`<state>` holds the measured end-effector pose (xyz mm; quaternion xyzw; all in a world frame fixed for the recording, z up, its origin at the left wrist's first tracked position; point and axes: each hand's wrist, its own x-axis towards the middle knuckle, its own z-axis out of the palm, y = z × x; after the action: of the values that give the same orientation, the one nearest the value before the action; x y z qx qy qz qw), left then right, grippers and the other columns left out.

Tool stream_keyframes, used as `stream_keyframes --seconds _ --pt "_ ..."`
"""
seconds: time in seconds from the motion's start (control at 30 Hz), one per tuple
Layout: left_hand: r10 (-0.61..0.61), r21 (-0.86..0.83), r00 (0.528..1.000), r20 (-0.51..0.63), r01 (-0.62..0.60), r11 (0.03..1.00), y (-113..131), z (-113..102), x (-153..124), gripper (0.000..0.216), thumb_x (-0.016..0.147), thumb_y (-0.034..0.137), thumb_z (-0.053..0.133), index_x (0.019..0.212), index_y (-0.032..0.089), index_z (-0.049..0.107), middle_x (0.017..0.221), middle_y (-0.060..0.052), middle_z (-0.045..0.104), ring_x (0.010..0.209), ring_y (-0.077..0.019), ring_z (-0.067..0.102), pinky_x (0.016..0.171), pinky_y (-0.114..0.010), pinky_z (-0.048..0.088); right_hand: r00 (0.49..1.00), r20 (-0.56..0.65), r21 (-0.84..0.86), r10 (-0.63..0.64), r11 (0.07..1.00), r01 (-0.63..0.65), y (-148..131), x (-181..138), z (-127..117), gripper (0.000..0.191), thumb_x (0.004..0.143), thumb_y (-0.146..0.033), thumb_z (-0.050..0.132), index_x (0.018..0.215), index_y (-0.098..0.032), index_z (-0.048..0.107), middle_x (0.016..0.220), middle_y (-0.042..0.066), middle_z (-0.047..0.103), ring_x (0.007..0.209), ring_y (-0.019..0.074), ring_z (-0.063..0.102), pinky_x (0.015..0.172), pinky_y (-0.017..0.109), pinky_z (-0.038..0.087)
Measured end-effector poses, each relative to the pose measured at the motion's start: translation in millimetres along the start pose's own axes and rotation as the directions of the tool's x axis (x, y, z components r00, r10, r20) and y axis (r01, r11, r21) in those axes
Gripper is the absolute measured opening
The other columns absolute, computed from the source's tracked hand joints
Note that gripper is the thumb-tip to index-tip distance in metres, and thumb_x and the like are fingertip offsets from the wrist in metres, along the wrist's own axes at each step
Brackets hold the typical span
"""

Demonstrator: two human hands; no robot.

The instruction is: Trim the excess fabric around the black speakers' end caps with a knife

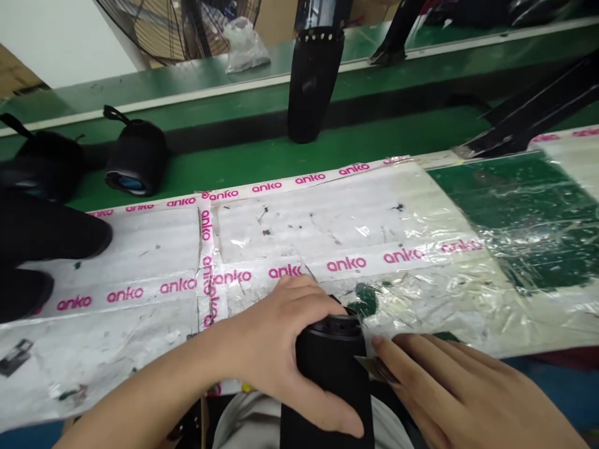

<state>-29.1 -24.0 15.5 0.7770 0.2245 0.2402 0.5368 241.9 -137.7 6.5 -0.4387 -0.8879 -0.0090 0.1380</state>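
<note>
One left hand wraps thumb and fingers around a black cylinder at bottom centre; the right hand, fingers bent, pinches a thin flat piece, perhaps a blade, beside it. One looped black canister sits upper left.

Pink-lettered "anko" tape is crossing the white-covered workbench mid-frame; black portable speakers are sitting on the green belt, upper left.

Your one head-worn camera looks forward and down, close above your left hand and right hand. You see across the table to a fan at far left.
</note>
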Motion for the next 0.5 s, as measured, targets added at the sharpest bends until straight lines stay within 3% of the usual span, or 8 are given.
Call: stream_keyframes --seconds 0.17,0.33,0.5 --pt "0.119 0.079 0.991 -0.057 -0.115 0.990 -14 3 1 0.071 0.059 0.065 0.102 0.104 0.023 0.066 0.086 0.002 0.067 0.077 -0.0192 0.060 0.076 -0.037 0.040 1.000 -0.009 0.008 0.015 1.000 -0.015 9 4 2 0.052 0.089 -0.004 0.050 0.137 -0.021 0.059 0.095 0.001 0.069 0.070 0.0271 0.065 0.064 0.046 0.047" --pt "0.151 0.068 0.987 -0.062 -0.146 0.987 -17 5 2 0.078 0.058 0.075 0.099 0.106 0.025 0.063 0.082 0.004 0.064 0.072 -0.0173 0.058 0.076 -0.037 0.039 0.999 0.047 0.045 -0.004 0.999 0.002 9 11 2 0.062 0.078 -0.004 0.054 0.136 -0.023 0.059 0.095 0.002 0.071 0.068 0.0245 0.065 0.065 0.042 0.050" --pt "0.242 0.023 0.967 -0.074 -0.241 0.970 -27 6 1 0.086 0.057 0.073 0.101 0.117 0.027 0.062 0.088 0.003 0.067 0.074 -0.0177 0.062 0.079 -0.037 0.044 0.998 0.068 0.053 0.017 0.998 -0.021 6 17 3 0.061 0.071 -0.007 0.057 0.129 -0.026 0.058 0.090 0.001 0.071 0.063 0.0232 0.062 0.061 0.040 0.047"
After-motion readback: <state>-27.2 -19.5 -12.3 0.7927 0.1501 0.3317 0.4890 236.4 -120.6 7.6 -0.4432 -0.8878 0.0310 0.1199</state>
